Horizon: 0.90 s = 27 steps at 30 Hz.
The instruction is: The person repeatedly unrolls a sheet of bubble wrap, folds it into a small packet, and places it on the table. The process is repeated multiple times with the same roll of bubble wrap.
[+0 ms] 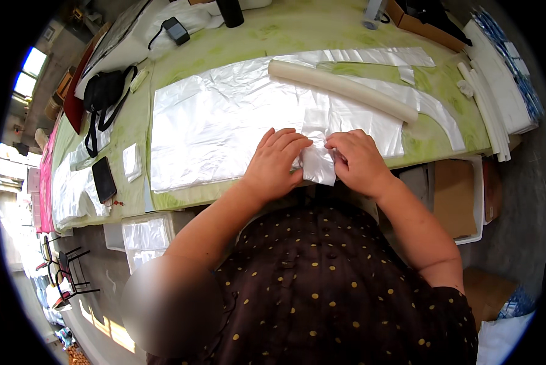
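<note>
A small folded clear plastic bag (317,165) is pinched between my two hands at the table's near edge. My left hand (277,159) grips its left side, thumb below and fingers above. On its right side, my right hand (358,159) is closed with bent fingers. Beneath them lies a wide stack of flat plastic bags (206,125), its surface wrinkled and shiny. A long pale roll (343,88) rests slantwise across the stack, beyond my right hand.
Leftward on the green table (248,42) lie a black phone (104,180), a black shoulder bag (104,91) and a small white folded packet (132,162). A dark cup (229,12) and handheld device (176,30) stand farther back. Right of the table is a white-rimmed bin (478,201).
</note>
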Each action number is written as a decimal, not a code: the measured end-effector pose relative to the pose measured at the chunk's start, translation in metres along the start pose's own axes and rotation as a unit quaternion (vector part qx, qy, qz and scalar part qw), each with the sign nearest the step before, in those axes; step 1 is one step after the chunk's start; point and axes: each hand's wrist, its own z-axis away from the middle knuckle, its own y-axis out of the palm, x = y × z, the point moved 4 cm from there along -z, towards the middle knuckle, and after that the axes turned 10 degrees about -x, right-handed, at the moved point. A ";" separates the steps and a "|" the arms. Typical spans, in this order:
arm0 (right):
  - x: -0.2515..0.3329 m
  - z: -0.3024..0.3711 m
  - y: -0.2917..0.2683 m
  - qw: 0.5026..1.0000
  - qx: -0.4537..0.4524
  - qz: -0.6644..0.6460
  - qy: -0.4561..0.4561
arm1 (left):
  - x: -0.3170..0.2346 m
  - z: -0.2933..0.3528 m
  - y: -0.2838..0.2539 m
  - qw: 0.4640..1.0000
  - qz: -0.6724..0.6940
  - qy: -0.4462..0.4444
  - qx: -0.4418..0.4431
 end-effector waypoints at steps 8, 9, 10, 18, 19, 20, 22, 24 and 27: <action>-0.005 -0.014 -0.005 0.999 0.021 -0.033 0.020 | 0.002 -0.012 0.003 0.995 0.011 -0.084 -0.056; -0.008 -0.016 -0.001 0.999 0.015 -0.017 0.038 | 0.001 -0.014 0.002 0.994 -0.003 -0.093 -0.052; -0.011 -0.016 0.002 0.998 0.009 0.000 0.056 | 0.002 -0.016 0.003 0.993 -0.002 -0.101 -0.054; -0.013 -0.024 0.016 0.986 0.009 0.136 0.098 | 0.012 -0.027 0.007 0.988 -0.064 -0.131 -0.057; -0.013 -0.025 0.017 0.983 0.016 0.146 0.107 | 0.013 -0.028 0.008 0.987 -0.072 -0.134 -0.045; -0.012 -0.027 0.017 0.981 0.028 0.151 0.117 | 0.013 -0.030 0.008 0.987 -0.079 -0.137 -0.034; -0.011 -0.029 0.017 0.976 0.051 0.161 0.138 | 0.014 -0.034 0.007 0.984 -0.090 -0.152 -0.010; -0.010 -0.032 0.016 0.974 0.065 0.160 0.146 | 0.015 -0.036 0.006 0.979 -0.097 -0.178 0.016; -0.008 -0.034 0.014 0.972 0.086 0.157 0.155 | 0.004 -0.033 0.006 0.990 -0.062 0.017 -0.124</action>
